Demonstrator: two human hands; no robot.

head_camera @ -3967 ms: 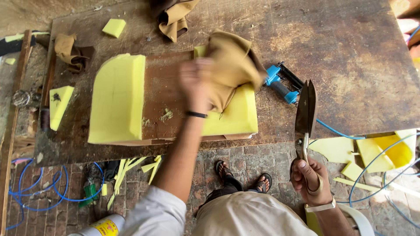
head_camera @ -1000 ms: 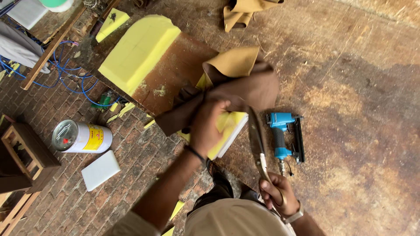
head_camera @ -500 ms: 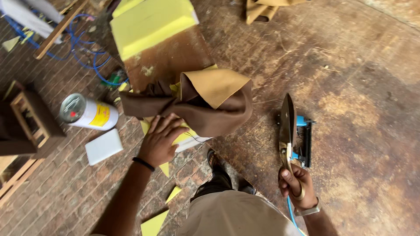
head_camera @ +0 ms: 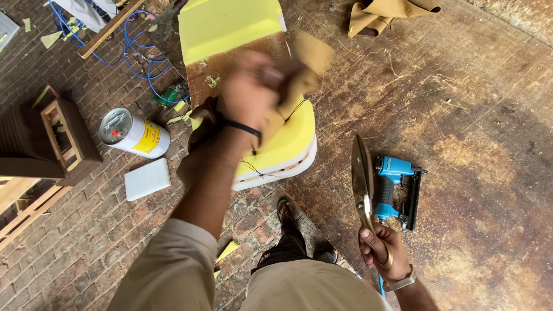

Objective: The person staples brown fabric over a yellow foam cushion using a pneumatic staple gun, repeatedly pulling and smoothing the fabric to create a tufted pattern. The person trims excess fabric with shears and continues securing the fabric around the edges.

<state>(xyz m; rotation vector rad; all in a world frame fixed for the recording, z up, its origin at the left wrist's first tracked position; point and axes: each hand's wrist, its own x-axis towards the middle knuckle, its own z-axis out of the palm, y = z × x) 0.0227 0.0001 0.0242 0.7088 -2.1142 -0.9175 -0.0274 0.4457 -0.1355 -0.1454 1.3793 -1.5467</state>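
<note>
With the left hand [head_camera: 250, 95] gripping cloth [head_camera: 299, 75] over the foam [head_camera: 288, 144], the shears [head_camera: 362, 178] clenched in the right hand [head_camera: 380, 247] beside it could snag.

Scratched wooden bench [head_camera: 461, 103], bearing a yellow foam-padded board [head_camera: 230, 26] under the left hand [head_camera: 247, 92], a blue stapler [head_camera: 397, 190] just beyond the right hand [head_camera: 380, 247], and tan fabric [head_camera: 391, 11] farther off.
</note>
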